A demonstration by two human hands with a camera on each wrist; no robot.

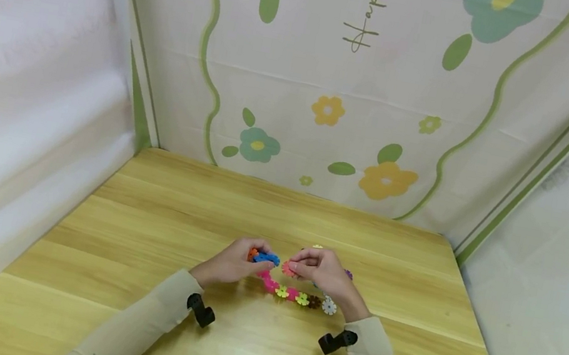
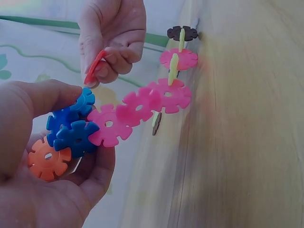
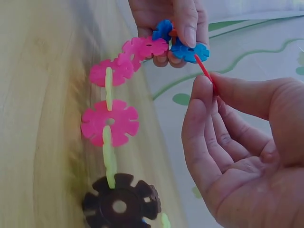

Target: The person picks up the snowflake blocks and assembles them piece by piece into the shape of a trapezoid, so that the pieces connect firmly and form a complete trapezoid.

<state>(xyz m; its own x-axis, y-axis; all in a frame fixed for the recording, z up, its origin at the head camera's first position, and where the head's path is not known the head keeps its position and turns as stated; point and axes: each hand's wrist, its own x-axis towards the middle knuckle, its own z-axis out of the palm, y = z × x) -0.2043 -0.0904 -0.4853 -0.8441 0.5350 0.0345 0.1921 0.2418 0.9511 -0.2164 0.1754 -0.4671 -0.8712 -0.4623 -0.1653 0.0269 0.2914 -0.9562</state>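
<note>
My left hand (image 1: 232,262) grips one end of a chain of notched plastic flower discs. Its thumb and fingers hold the blue discs (image 2: 77,137), with an orange disc (image 2: 49,160) joined beside them. From the blue ones the chain runs on through pink discs (image 2: 138,107), then yellow-green discs (image 1: 282,292), another pink, a brown disc (image 3: 119,204) and a white disc (image 1: 329,305). Between thumb and forefinger, my right hand (image 1: 327,274) pinches a loose red disc (image 3: 205,73). In the right wrist view the red disc's edge meets the rim of the nearest blue disc.
The chain curves over the wooden table (image 1: 130,277), with its far part, including a purple disc (image 1: 349,274), partly behind my right hand. White flower-printed cloth (image 1: 282,63) encloses the table at the back and both sides. Black wrist mounts (image 1: 202,311) sit on both sleeves.
</note>
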